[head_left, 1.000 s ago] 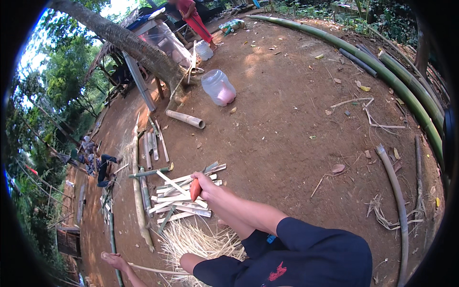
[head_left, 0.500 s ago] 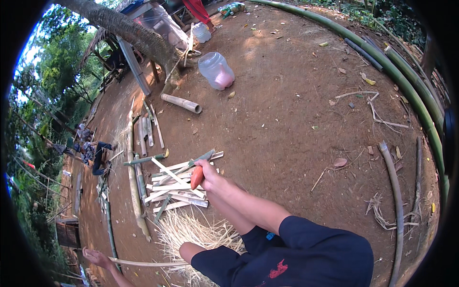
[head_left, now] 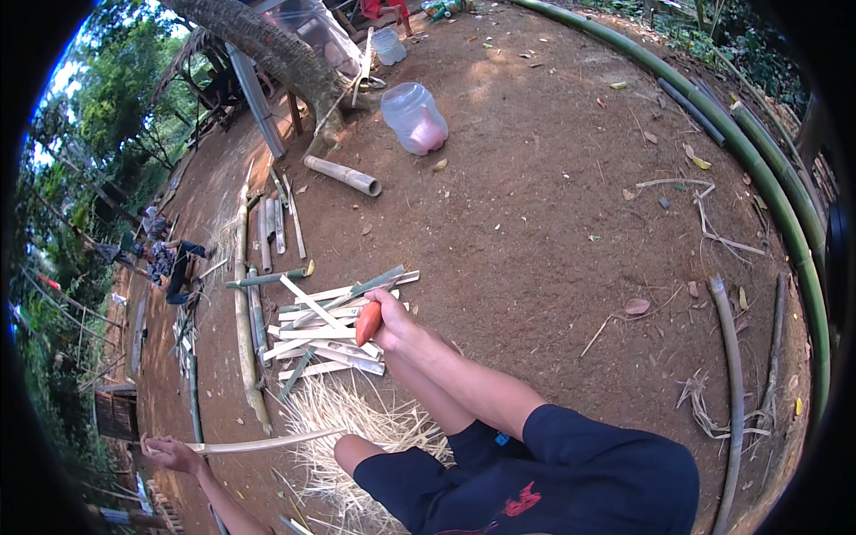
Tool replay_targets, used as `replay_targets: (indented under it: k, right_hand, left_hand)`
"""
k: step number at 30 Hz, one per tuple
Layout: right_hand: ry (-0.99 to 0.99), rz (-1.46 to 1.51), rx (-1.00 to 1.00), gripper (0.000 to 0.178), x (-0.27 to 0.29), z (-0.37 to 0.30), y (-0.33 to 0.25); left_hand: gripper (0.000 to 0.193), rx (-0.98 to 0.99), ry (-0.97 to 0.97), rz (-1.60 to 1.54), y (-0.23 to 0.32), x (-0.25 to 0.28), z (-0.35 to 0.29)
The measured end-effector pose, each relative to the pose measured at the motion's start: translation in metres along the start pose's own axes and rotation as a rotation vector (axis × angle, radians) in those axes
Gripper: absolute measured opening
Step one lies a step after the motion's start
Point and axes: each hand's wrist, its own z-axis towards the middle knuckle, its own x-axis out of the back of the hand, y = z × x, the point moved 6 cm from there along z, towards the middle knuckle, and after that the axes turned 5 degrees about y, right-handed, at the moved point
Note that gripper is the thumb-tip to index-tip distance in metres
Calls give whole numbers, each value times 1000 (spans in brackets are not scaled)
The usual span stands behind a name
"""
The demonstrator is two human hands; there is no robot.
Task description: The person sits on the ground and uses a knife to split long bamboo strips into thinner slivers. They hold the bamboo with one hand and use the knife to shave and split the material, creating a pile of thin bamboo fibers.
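Your right hand (head_left: 390, 321) is closed around a smooth, rounded red-orange handle (head_left: 368, 323); what it joins to, I can't tell. Your left hand (head_left: 171, 455), out at lower left, grips a long, thin, pale bamboo strip (head_left: 259, 443) near one end; the strip runs right, its other end near your bare knee (head_left: 352, 453). Under and beyond your right fist: loose stack of split pale-and-green bamboo pieces (head_left: 325, 343), some crossing. Nearer you, a tangled heap of straw-coloured shavings (head_left: 357, 415), beside your knee. Left of the stack, a long yellowish bamboo pole (head_left: 242, 330) on brown dirt. Farther out, a short tan bamboo tube (head_left: 343, 176), then a clear plastic jug, pink at the bottom (head_left: 412, 116), near a leaning grey-brown tree trunk (head_left: 267, 58). Thick green bamboo poles (head_left: 740, 152) curve along the right.
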Motion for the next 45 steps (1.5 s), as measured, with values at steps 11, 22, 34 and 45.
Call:
replay_targets:
  k: [11,22,34,45]
  right_hand:
    - [11,-30,23,17,-5,-5,4]
    - [-14,-93,-31,23,-1,0,17]
    - [-8,-173,-128,22,-6,3,63]
    - [-2,-206,-137,21,-8,2,77]
  left_hand:
    - [34,139,-15,-76,-2,-3,-30]
    - [33,114,-18,-154,53,-9,-13]
    - [25,118,-57,-200,28,-11,-38]
    - [26,73,-51,-104,50,-10,-46]
